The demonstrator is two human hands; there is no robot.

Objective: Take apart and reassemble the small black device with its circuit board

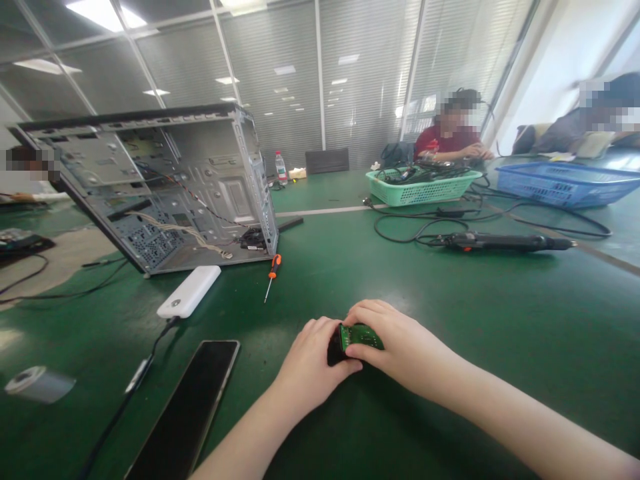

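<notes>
Low over the green tabletop, my two hands meet around a small assembly. My right hand pinches a green circuit board between thumb and fingers. My left hand is closed on a black part that sits against the board's left end. Fingers cover much of the black part, so its exact kind is hidden. An orange and black screwdriver lies beyond my hands, beside an opened computer case.
A white power bank with a cable, a black phone-like slab and a silver roll lie left. An electric screwdriver lies right, below a green basket of cables and a blue basket. Other people sit around the table.
</notes>
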